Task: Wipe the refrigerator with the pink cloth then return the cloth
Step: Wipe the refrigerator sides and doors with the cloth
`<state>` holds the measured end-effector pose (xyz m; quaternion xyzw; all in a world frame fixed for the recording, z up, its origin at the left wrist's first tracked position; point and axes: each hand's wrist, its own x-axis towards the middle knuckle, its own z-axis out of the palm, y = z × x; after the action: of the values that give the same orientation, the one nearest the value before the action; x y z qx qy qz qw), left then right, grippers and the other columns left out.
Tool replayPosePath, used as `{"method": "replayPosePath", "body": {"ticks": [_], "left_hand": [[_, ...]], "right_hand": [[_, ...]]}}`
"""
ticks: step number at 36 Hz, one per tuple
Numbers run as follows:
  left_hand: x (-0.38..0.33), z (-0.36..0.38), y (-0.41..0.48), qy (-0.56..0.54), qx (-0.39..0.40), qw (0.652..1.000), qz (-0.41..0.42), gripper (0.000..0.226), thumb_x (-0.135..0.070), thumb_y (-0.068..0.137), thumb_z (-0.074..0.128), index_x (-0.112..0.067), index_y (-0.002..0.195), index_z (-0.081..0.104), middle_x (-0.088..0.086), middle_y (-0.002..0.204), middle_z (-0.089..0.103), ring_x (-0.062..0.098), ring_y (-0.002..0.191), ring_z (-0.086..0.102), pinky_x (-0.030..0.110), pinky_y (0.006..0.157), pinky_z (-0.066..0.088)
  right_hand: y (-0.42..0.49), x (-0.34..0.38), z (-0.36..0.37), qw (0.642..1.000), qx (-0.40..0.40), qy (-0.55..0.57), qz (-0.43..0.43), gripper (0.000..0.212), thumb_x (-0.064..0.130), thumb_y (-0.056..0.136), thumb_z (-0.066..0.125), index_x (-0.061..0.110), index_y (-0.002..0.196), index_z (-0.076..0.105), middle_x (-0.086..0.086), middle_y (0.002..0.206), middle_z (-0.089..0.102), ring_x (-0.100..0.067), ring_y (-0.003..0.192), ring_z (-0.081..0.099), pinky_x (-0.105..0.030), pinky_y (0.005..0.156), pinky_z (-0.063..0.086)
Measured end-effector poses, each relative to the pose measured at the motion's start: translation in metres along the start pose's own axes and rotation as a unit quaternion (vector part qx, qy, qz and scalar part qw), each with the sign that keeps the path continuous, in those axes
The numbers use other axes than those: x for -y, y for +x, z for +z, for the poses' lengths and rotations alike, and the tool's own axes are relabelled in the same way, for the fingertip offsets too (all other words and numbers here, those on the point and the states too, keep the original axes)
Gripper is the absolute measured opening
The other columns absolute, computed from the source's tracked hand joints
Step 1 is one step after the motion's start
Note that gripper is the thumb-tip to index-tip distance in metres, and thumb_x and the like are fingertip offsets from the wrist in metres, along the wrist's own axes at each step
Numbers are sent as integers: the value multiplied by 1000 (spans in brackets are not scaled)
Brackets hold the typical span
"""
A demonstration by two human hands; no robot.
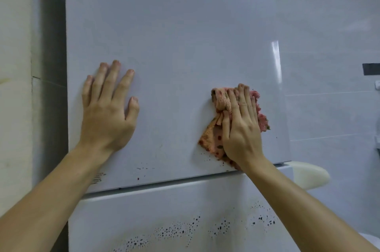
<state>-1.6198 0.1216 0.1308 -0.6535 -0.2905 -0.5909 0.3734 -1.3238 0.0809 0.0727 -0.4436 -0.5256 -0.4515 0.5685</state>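
The white refrigerator fills the view, its upper door above a horizontal gap and the lower door beneath. My left hand lies flat with fingers spread on the upper door's left part. My right hand presses the crumpled pink cloth against the upper door near its lower right corner, fingers straight over the cloth. Dark specks dot the door below the cloth and across the lower door.
A dark gap and a cream wall lie left of the refrigerator. Grey tiled wall stands to the right, with a cream rounded fixture beside the door's corner and a dark strip higher up.
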Motion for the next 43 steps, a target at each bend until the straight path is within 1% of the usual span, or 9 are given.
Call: {"method": "replayPosePath", "body": {"ticks": [3, 8, 11, 16, 20, 25, 31, 34, 43], "left_hand": [[-2, 0, 0, 3, 4, 1000, -1, 62, -36, 102, 34, -14, 161, 38, 11, 172, 23, 29, 161, 13, 42, 130, -2], [-5, 4, -2, 20, 3, 1000, 0, 65, -40, 102, 34, -13, 161, 36, 13, 172, 22, 32, 161, 13, 47, 131, 0], [-6, 6, -3, 44, 3, 999, 8, 74, -50, 98, 38, -13, 162, 34, 14, 173, 20, 33, 161, 13, 50, 131, 1], [-6, 8, -4, 61, -7, 998, 18, 79, -62, 94, 43, -20, 160, 40, 14, 172, 21, 35, 160, 16, 57, 129, 5], [-5, 8, -6, 66, -3, 997, 31, 80, -63, 93, 42, -19, 160, 40, 10, 171, 24, 34, 159, 19, 59, 128, 5], [-2, 9, -6, 78, -6, 996, 39, 78, -62, 95, 42, -18, 160, 40, 11, 170, 28, 34, 159, 20, 60, 128, 6], [-1, 12, -5, 92, -19, 994, 46, 76, -61, 96, 43, -19, 160, 41, 11, 170, 29, 35, 158, 23, 61, 127, 9], [-1, 13, -5, 90, -21, 995, 48, 76, -60, 96, 43, -18, 160, 41, 11, 169, 30, 35, 158, 23, 61, 128, 9], [-1, 15, -8, 85, -28, 995, 47, 75, -60, 97, 42, -18, 159, 41, 10, 169, 30, 35, 158, 23, 61, 128, 10]], "right_hand": [[14, 3, 0, 1000, 15, -6, 23, 61, 31, 109, 28, 3, 163, 27, -18, 173, 16, -28, 163, 8, -43, 133, 3], [57, 4, -3, 995, 63, -42, 70, 75, 65, 102, 23, 34, 168, 8, -6, 176, -10, -20, 162, -16, -41, 130, -13], [75, 2, -5, 993, 72, -50, 74, 78, 74, 98, 24, 43, 167, 5, -5, 175, -16, -21, 161, -19, -43, 130, -15], [61, 1, -2, 993, 57, -55, 84, 74, 70, 101, 24, 39, 166, 8, -4, 177, -8, -22, 162, -14, -45, 131, -11], [24, -2, -2, 994, 40, -50, 92, 70, 63, 104, 25, 33, 167, 18, -5, 177, 2, -23, 163, -7, -47, 132, -5], [-4, -9, -6, 993, 49, -45, 93, 69, 61, 105, 24, 32, 167, 18, -5, 177, 1, -21, 163, -8, -46, 132, -5], [49, -7, -2, 988, 43, -37, 142, 68, 56, 105, 16, 32, 168, 9, -5, 177, -5, -20, 162, -13, -39, 130, -15], [90, -10, -3, 985, 44, -35, 166, 70, 57, 105, 16, 31, 169, 5, -7, 176, -8, -21, 162, -14, -40, 129, -15], [66, -30, -11, 991, 48, -36, 119, 72, 59, 104, 16, 29, 168, 6, -6, 177, -6, -20, 162, -12, -40, 132, -8]]}}
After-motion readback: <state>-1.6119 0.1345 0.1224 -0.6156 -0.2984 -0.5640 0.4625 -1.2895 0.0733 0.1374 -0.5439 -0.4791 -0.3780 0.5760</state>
